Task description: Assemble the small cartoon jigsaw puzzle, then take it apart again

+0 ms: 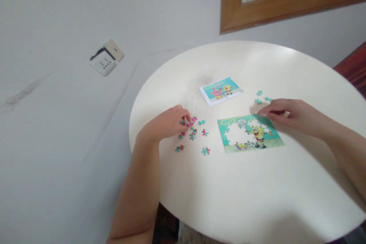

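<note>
- While the puzzle (259, 135) lies flat on the table (257, 190), the right hand (291, 112) is at its far edge, toward the right corner; whether the fingertips touch it is unclear.
- On that hand, thumb and forefinger come together at the tips; I cannot tell whether a piece is pinched between them.
- The left hand (170, 122) is over the pile (191, 124), left of the puzzle, with thumb and forefinger curled around some pieces; I cannot tell whether any is gripped.
- A gap runs through the puzzle's middle and left, baring white; most of its border is joined.
- Just beyond the right fingers lies a small group of greenish pieces (258, 101).
- The card (221, 90), showing a full picture, lies beyond the puzzle.
- Each piece looks thin, light and fairly stiff, likely card; flat on a smooth top, it may slide before it lifts. Fingertips on opposite edges should serve best, clear of the narrow tabs, which could bend.
- The joined part would probably buckle or split if lifted by one corner; a flat palm would steady it.
</note>
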A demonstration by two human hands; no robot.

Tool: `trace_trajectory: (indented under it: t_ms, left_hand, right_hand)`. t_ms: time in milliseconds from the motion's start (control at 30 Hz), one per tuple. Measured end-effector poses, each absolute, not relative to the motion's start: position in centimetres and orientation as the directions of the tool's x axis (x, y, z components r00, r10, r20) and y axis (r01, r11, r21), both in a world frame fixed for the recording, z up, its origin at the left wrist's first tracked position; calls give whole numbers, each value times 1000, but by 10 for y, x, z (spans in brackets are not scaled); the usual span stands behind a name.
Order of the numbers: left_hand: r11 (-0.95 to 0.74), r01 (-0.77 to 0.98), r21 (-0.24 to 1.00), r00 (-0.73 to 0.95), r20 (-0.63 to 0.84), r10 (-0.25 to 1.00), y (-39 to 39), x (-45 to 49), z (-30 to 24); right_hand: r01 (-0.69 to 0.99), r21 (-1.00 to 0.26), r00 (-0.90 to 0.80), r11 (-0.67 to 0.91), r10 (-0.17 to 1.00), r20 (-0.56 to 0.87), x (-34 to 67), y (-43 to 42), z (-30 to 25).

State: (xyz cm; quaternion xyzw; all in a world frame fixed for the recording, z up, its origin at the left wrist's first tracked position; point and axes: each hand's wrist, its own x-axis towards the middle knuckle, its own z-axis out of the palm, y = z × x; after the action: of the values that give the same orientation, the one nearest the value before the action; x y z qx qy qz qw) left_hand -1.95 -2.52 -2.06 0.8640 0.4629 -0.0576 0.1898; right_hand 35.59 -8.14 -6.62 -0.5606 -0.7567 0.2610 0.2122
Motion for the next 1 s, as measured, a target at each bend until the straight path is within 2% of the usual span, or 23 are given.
trace_trajectory:
  t_ms: [233, 333, 500, 800, 1000]
  left_hand:
    - [-501, 804, 321, 580, -234, 780, -21, -24, -25]
    - [-505, 787, 354, 584, -162, 796, -18, -27, -22]
    - [-513, 793, 329, 561, -67, 825, -13, -27, -23]
    - [-516, 785, 344, 581, -117, 805, -10, -21, -27]
    - [-441, 830, 342, 534, -260, 805, -14, -31, -22]
  right_hand:
    - [740, -617, -301, 268, 952, 53, 363, -81, -70]
    - [738, -612, -302, 283, 950, 75, 363, -81, -68]
    - [744, -606, -295, 283, 952, 83, 359, -82, -63]
    - [755, -590, -306, 286, 949, 69, 359, -82, -62]
    - [752, -594, -301, 287, 950, 77, 359, -81, -63]
